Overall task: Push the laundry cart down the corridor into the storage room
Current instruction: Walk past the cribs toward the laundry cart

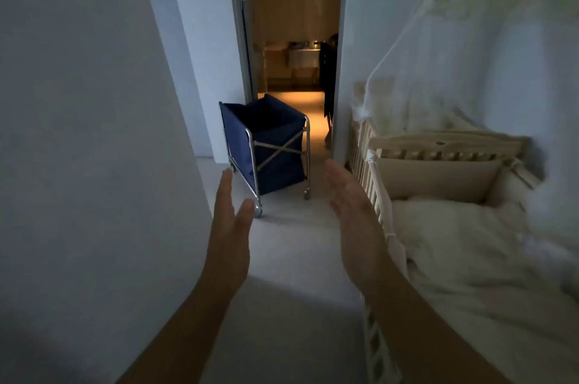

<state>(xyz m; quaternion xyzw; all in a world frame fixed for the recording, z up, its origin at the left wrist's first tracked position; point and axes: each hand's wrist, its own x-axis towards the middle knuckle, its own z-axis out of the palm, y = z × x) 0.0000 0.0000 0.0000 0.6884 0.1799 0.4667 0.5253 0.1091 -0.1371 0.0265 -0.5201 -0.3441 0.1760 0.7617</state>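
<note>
A laundry cart with a dark blue fabric bag on a chrome frame with small wheels stands on the pale floor just before an open doorway. The bag looks empty from here. My left hand is stretched forward, palm turned inward, fingers apart, short of the cart's near left corner. My right hand reaches out the same way, open, to the right of the cart. Neither hand touches the cart.
A white wall closes the left side. A wooden cot with cream bedding and netting fills the right. The doorway opens onto a dim, warm-lit room with furniture at its far end. The floor strip between wall and cot is narrow.
</note>
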